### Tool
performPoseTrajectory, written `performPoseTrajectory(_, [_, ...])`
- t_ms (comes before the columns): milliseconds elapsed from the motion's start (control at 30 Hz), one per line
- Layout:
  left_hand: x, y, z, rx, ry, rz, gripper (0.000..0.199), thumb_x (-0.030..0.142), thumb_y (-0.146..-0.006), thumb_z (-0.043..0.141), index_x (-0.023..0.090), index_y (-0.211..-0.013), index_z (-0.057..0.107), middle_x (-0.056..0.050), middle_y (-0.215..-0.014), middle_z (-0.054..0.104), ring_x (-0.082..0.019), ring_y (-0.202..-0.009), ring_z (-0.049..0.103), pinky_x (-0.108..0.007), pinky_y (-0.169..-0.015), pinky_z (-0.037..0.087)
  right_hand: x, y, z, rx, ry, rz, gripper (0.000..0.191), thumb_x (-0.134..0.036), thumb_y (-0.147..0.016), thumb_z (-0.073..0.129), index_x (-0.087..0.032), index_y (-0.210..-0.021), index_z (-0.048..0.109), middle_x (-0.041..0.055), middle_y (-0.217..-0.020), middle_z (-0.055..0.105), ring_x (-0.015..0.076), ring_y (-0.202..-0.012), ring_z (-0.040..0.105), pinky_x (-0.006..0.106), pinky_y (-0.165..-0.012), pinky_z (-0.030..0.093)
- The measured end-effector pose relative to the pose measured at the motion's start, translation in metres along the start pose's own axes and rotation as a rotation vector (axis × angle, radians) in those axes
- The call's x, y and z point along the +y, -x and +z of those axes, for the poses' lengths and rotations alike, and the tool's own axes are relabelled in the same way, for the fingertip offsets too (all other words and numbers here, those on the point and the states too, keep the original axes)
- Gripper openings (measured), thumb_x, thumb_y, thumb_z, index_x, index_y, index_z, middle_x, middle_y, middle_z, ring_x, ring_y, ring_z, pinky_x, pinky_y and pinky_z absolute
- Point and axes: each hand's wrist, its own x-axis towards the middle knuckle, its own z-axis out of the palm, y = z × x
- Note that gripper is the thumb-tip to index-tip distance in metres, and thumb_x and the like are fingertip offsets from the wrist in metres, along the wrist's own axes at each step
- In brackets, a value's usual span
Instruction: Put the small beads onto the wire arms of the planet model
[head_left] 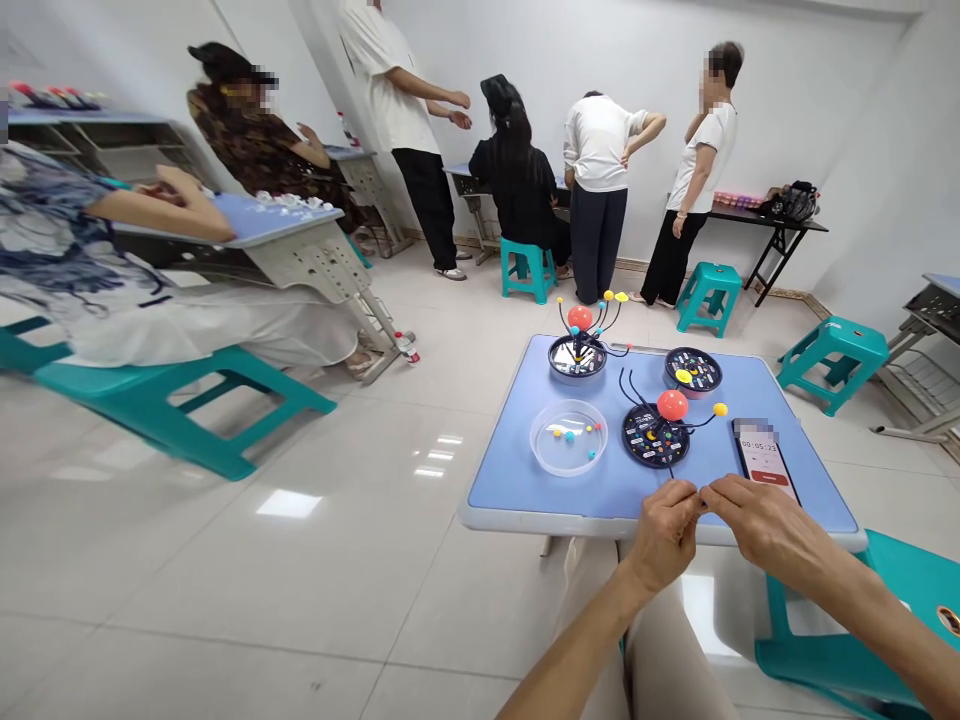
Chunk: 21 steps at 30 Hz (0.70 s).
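Both hands come together at the near edge of the blue table (506, 490), fingertips meeting — the left hand (664, 535) pinches a thin dark arm (670, 472) of the nearer model (654, 442), and the right hand (769, 520) is bent in against it, though I cannot tell what its fingers grip. The model sits on the tabletop, red ball (672, 405) over a round black base, between a clear dish (566, 463) of small coloured beads (570, 437) and a phone (768, 462) — a second model (580, 319) stands behind the dish
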Motion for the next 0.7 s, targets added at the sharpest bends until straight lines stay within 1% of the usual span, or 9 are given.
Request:
performPoseTrajectory(100, [-0.001, 0.0, 0.001, 0.011, 0.006, 0.011, 0.03, 0.018, -0.097, 0.036, 0.018, -0.083, 0.063, -0.006, -0.074, 0.063, -0.015, -0.068, 0.056, -0.029, -0.064, 0.048, -0.001, -0.004, 0.0, -0.01, 0.062, -0.023, 0.04, 0.012, -0.073, 0.031, -0.016, -0.078, 0.058, 0.0034, -0.068, 0.057, 0.0153, -0.058, 0.048, 0.028, -0.052, 0.029])
performPoseTrajectory(200, [-0.001, 0.0, 0.002, 0.021, -0.003, -0.001, 0.031, 0.019, -0.097, 0.036, 0.019, -0.08, 0.061, -0.006, -0.076, 0.063, -0.015, -0.068, 0.056, -0.028, -0.064, 0.049, -0.002, -0.009, -0.004, -0.022, 0.048, 0.036, 0.034, 0.007, -0.08, 0.034, -0.017, -0.071, 0.056, 0.0015, -0.062, 0.053, 0.0135, -0.051, 0.042, 0.028, -0.049, 0.025])
performPoseTrajectory(267, [0.0, 0.0, 0.002, 0.025, -0.023, -0.014, 0.031, 0.02, -0.097, 0.036, 0.019, -0.078, 0.06, -0.006, -0.076, 0.062, -0.015, -0.068, 0.056, -0.028, -0.064, 0.049, -0.002, -0.012, -0.007, -0.025, 0.038, 0.069, 0.033, 0.003, -0.084, 0.035, -0.017, -0.069, 0.056, 0.0012, -0.061, 0.051, 0.0133, -0.05, 0.041, 0.028, -0.049, 0.024])
performPoseTrajectory(333, [0.001, 0.0, 0.002, 0.032, -0.043, -0.018, 0.029, 0.019, -0.097, 0.038, 0.018, -0.078, 0.06, -0.005, -0.076, 0.061, -0.014, -0.068, 0.056, -0.027, -0.063, 0.048, -0.003, -0.013, -0.009, -0.024, 0.01, 0.076, 0.032, 0.0, -0.087, 0.036, -0.017, -0.07, 0.056, 0.0018, -0.062, 0.052, 0.0137, -0.051, 0.044, 0.027, -0.049, 0.026])
performPoseTrajectory(400, [0.002, 0.001, 0.0, 0.034, -0.066, -0.017, 0.026, 0.019, -0.097, 0.039, 0.018, -0.081, 0.059, -0.005, -0.077, 0.06, -0.014, -0.067, 0.055, -0.026, -0.061, 0.047, -0.004, -0.013, -0.012, -0.028, -0.046, 0.078, 0.03, -0.005, -0.091, 0.037, -0.017, -0.076, 0.059, 0.0029, -0.065, 0.055, 0.0144, -0.054, 0.05, 0.026, -0.05, 0.032])
performPoseTrajectory(500, [0.003, 0.003, -0.001, 0.022, -0.098, -0.021, 0.025, 0.018, -0.098, 0.038, 0.017, -0.085, 0.06, -0.004, -0.08, 0.059, -0.012, -0.067, 0.055, -0.024, -0.06, 0.047, -0.003, -0.012, -0.014, -0.031, -0.111, 0.082, 0.025, -0.013, -0.096, 0.038, -0.017, -0.098, 0.063, 0.0055, -0.075, 0.061, 0.0172, -0.063, 0.059, 0.026, -0.054, 0.041])
performPoseTrajectory(600, [0.002, 0.004, -0.002, 0.01, -0.124, -0.028, 0.023, 0.021, -0.098, 0.039, 0.017, -0.089, 0.061, -0.004, -0.082, 0.059, -0.013, -0.067, 0.056, -0.024, -0.06, 0.048, 0.001, -0.007, -0.014, -0.019, -0.098, 0.079, 0.029, -0.019, -0.098, 0.038, -0.016, -0.12, 0.057, 0.0085, -0.084, 0.066, 0.0207, -0.069, 0.064, 0.029, -0.056, 0.047])
performPoseTrajectory(700, [0.002, 0.005, -0.003, -0.007, -0.136, -0.034, 0.02, 0.025, -0.099, 0.041, 0.018, -0.101, 0.06, -0.006, -0.09, 0.062, -0.014, -0.071, 0.06, -0.026, -0.062, 0.051, 0.006, -0.001, -0.016, 0.028, -0.054, 0.092, 0.034, -0.025, -0.099, 0.037, -0.017, -0.127, 0.053, 0.0092, -0.087, 0.066, 0.0208, -0.066, 0.064, 0.03, -0.054, 0.049])
